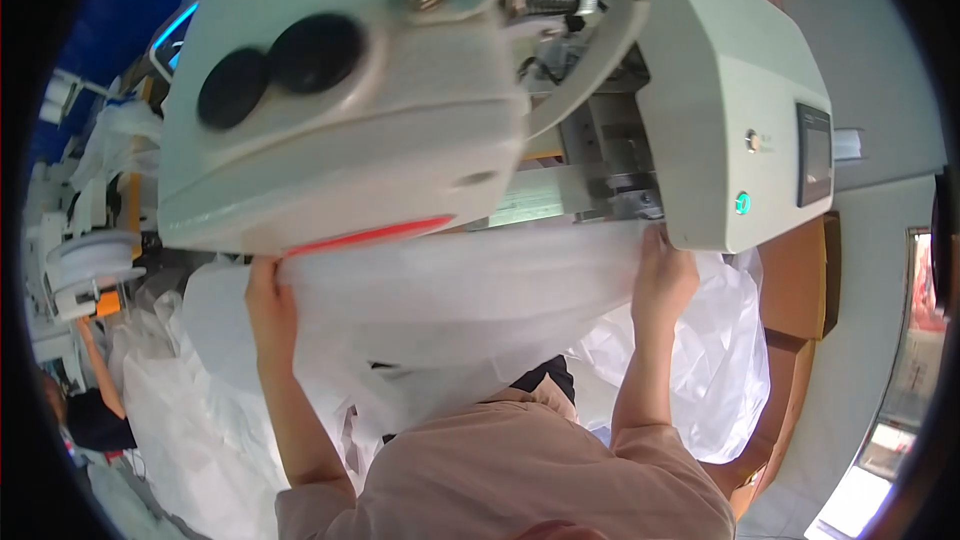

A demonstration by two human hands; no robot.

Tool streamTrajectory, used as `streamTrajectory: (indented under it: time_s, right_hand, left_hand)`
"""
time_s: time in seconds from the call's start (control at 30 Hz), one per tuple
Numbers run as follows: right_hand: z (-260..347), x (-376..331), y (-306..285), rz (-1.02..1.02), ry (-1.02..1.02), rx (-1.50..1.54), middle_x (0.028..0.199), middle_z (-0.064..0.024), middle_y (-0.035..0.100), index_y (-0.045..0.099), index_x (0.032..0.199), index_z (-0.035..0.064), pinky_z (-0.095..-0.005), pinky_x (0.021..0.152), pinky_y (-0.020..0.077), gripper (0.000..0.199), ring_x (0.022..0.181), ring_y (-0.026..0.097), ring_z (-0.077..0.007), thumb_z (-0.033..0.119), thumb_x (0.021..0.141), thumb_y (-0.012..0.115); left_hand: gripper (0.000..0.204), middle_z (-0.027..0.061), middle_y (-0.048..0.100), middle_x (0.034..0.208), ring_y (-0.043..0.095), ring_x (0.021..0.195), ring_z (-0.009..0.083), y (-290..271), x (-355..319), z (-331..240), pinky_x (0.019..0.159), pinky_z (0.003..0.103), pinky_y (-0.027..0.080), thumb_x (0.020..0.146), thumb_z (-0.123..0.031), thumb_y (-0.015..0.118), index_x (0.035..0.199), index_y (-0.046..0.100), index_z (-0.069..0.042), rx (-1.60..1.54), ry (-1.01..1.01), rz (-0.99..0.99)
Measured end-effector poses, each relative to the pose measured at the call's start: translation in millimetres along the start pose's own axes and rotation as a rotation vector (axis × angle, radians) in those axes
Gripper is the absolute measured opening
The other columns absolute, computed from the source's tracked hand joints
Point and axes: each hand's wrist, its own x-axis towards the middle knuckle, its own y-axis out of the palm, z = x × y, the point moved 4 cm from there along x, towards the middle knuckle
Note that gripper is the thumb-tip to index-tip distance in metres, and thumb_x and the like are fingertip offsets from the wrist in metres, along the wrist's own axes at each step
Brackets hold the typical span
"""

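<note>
A thin, see-through white sheet (450, 285) is stretched between my two hands, along the front of a large white machine (380, 160). Whether it is cloth or plastic film I cannot tell. My left hand (270, 290) is closed on its left end, the fingertips partly hidden below the machine's rounded head. At the right end, my right hand (665, 275) grips the sheet by its upper edge, close under the machine's box-shaped right housing (740, 110). The sheet's lower part hangs loosely toward my lap.
Crumpled white material (715, 370) is heaped at my right, beside cardboard boxes (800, 285). More white material (190, 420) piles up at the left. Farther left, a co-worker's arm (100, 365) reaches toward another machine (95, 265). A lit green button (742, 203) and small screen (815, 155) face right.
</note>
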Motion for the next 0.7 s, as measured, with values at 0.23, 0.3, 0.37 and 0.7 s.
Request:
streamTrajectory:
  time_s: [0.23, 0.3, 0.37, 0.7]
  right_hand:
    - [19.5, 21.3, 22.3, -0.165, -0.425, -0.445, 0.092, -0.0157, 0.058, 0.06, 0.087, 0.0043, -0.0449, 0.077, 0.0385, 0.01, 0.086, 0.051, -0.0366, 0.011, 0.08, 0.054]
    - [25.6, 25.0, 22.2, -0.276, -0.481, -0.53, 0.092, -0.0147, 0.058, 0.06, 0.086, 0.0047, -0.0449, 0.078, 0.0381, 0.01, 0.086, 0.051, -0.0365, 0.011, 0.081, 0.053]
    - [30.1, 26.1, 22.9, -0.186, -0.443, -0.709, 0.091, -0.0135, 0.059, 0.06, 0.088, 0.0043, -0.0446, 0.077, 0.0378, 0.012, 0.086, 0.052, -0.0351, 0.013, 0.083, 0.054]
    - [90.4, -17.8, 61.9, 0.011, -0.829, -0.441, 0.089, -0.0165, 0.059, 0.052, 0.1, 0.004, -0.0397, 0.072, 0.0427, 0.024, 0.087, 0.056, -0.0325, 0.026, 0.093, 0.048]
  left_hand:
    - [0.03, 0.0195, 0.054, 0.08, 0.055, 0.077, 0.0424, 8.4, 9.6, -2.9, 0.063, 0.043, 0.045, 0.075, 0.012, 0.042, 0.096, 0.044, -0.009, 0.139, -0.137, -0.042]
    - [0.03, 0.0188, 0.054, 0.078, 0.056, 0.075, 0.0413, 10.4, 12.2, -8.0, 0.062, 0.044, 0.045, 0.075, 0.009, 0.046, 0.097, 0.044, -0.01, 0.157, -0.098, -0.032]
    - [0.028, 0.0183, 0.055, 0.078, 0.056, 0.076, 0.04, 8.7, 9.3, -9.7, 0.063, 0.044, 0.045, 0.075, 0.006, 0.049, 0.097, 0.044, -0.01, 0.184, -0.135, -0.028]
    - [0.018, 0.0146, 0.061, 0.08, 0.059, 0.082, 0.0345, -42.3, -54.4, 38.5, 0.068, 0.043, 0.046, 0.068, -0.004, 0.05, 0.083, 0.058, -0.007, -0.023, -0.335, 0.126]
